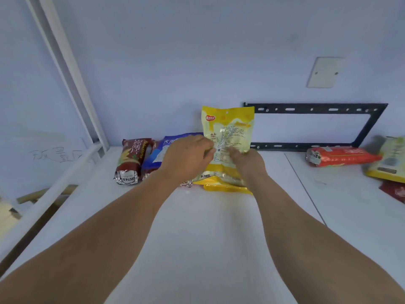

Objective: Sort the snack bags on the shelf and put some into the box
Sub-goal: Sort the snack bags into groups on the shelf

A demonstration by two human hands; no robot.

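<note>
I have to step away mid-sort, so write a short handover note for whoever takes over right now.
Left hand and right hand both grip the upright yellow bag.
Under it lies another yellow bag; to its left, a blue bag and a dark red bag.
On the far right lie an orange bag and more packets.
The box is not in view; nothing visibly boxed yet.
Left: place the held bag, sort the rest, box some.

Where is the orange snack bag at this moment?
In the head view, the orange snack bag lies flat at the right back of the white shelf, below the black metal frame and beside a yellow-green bag.
</note>
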